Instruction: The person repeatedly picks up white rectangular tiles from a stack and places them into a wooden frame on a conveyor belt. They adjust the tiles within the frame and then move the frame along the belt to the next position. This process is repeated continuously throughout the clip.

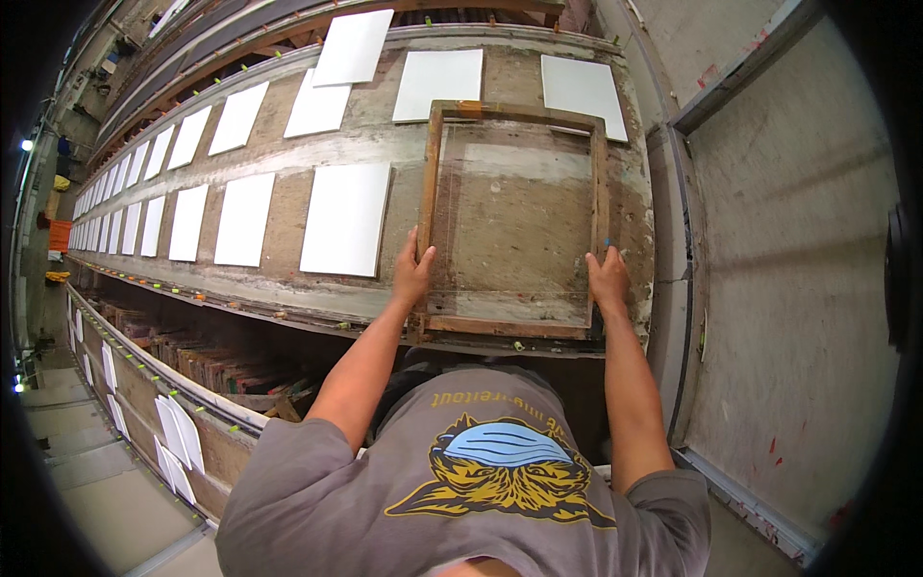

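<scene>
A wooden screen-printing frame point(601, 183) with see-through mesh is in front of me, over the near right end of a long worn table point(365, 144). My left hand point(413, 274) grips its left side bar, thumb toward the inside. On the opposite bar, my right hand point(608, 279) is closed round the wood, close to a small blue spot. The frame's far edge overlaps two white sheets, one at the right point(585, 91) and one left of it point(437, 82). Whether the frame rests on the table or is lifted slightly, I cannot tell.
Two rows of white sheets point(346, 219) run along the table into the distance. One sheet point(354, 46) lies partly over another at the far edge. Small clips line the table's edges. A second table with white pieces point(178, 433) stands at lower left; a wall point(788, 240) is at right.
</scene>
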{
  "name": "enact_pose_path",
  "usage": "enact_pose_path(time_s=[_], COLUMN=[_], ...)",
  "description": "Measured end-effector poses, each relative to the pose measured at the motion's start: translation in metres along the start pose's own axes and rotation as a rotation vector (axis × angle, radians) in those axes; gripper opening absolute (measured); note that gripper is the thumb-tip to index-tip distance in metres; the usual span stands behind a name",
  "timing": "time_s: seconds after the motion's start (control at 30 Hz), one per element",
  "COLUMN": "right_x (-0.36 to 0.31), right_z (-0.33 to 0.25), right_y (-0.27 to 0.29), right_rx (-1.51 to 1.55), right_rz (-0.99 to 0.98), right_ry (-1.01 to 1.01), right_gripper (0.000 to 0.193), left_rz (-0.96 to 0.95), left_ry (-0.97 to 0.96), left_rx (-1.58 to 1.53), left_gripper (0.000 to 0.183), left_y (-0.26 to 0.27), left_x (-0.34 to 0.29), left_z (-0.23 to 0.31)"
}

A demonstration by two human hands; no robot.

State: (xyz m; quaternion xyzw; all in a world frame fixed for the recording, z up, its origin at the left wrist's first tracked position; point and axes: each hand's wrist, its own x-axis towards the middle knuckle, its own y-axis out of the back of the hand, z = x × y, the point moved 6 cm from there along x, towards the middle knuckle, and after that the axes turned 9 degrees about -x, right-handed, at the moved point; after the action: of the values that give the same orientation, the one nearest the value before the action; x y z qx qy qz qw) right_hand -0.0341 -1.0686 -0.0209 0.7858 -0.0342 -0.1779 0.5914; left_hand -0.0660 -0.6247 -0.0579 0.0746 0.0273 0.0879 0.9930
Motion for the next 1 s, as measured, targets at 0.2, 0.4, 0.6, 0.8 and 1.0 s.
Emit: enact_pose_path(time_s=[0.2,0.4,0.6,0.8,1.0], right_x=[-0.004,0.003,0.008,0.009,0.008], right_z=[-0.001,0.004,0.003,0.014,0.004], right_y=[-0.001,-0.011,-0.012,-0.023,-0.017], right_rx=[0.079,0.093,0.070,0.088,0.037], right_rz=[0.104,0.131,0.062,0.213,0.082], right_ry=[0.014,0.080,0.049,0.077,0.047], right_gripper=[0.059,0.054,0.054,0.048,0.052], left_rz=[-0.039,0.019,0.033,0.024,0.039], left_ry=[-0.008,-0.058,-0.036,-0.049,-0.056], left_rx=[0.032,0.216,0.284,0.263,0.312], left_gripper=[0.065,0.065,0.065,0.065,0.065], left_y=[0.002,0.004,0.003,-0.001,0.001], left_x=[0.002,-0.001,-0.002,0.001,-0.001], left_z=[-0.007,-0.001,0.005,0.001,-0.002])
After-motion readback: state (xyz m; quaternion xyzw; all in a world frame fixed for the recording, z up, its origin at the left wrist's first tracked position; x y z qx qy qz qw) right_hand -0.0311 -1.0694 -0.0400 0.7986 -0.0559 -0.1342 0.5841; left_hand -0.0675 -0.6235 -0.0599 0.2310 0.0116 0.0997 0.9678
